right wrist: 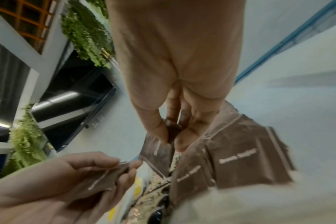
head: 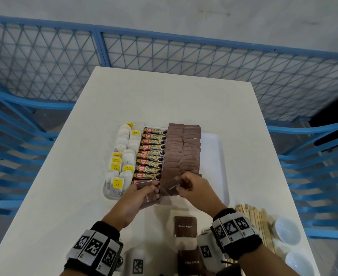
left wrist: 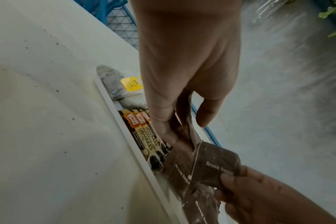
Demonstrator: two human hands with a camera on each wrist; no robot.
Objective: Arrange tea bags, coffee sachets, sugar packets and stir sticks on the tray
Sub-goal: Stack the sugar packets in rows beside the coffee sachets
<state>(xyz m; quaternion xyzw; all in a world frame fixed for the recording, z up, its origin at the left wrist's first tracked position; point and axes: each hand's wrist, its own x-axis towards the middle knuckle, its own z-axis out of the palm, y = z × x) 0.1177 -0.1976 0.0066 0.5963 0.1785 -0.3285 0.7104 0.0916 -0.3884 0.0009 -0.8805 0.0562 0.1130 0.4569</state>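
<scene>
A white tray (head: 218,148) holds tea bags (head: 122,156) on the left, coffee sachets (head: 151,154) in the middle and two columns of brown sugar packets (head: 182,148) to their right. At the tray's near edge my left hand (head: 154,189) grips a small stack of brown sugar packets (left wrist: 184,121). Beside it, my right hand (head: 181,185) pinches a single sugar packet (left wrist: 215,163) over the near end of the sugar columns. Stir sticks (head: 253,222) lie in a heap on the table, right of the tray.
Loose sugar packets (head: 185,226) lie on the white table (head: 64,196) between my wrists. Two white bowls (head: 287,230) stand at the near right by the sticks. A white cylinder with a marker (head: 137,261) stands near me. Blue mesh fencing (head: 164,52) surrounds the table.
</scene>
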